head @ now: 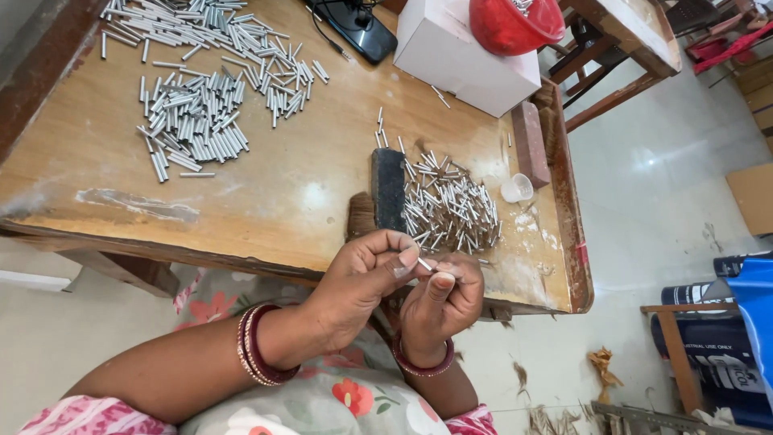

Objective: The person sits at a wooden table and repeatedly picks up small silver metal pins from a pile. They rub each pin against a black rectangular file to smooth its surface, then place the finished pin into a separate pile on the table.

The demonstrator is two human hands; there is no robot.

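My left hand (362,278) and my right hand (443,298) meet at the near edge of the wooden table (266,193). Between their fingertips they pinch one small metal tube (424,263); only its short tip shows. Just beyond the hands lies a pile of short metal tubes (451,205) beside a black block (390,189). A brush-like tuft (361,216) sits left of the block. Both wrists wear red bangles.
Larger heaps of metal tubes (193,121) cover the table's far left. A white box (463,52) with a red bowl (515,24) stands at the back, next to a black device (358,28). A brick (530,143) and a small clear cup (518,188) lie right. Blue bags (737,322) stand on the floor.
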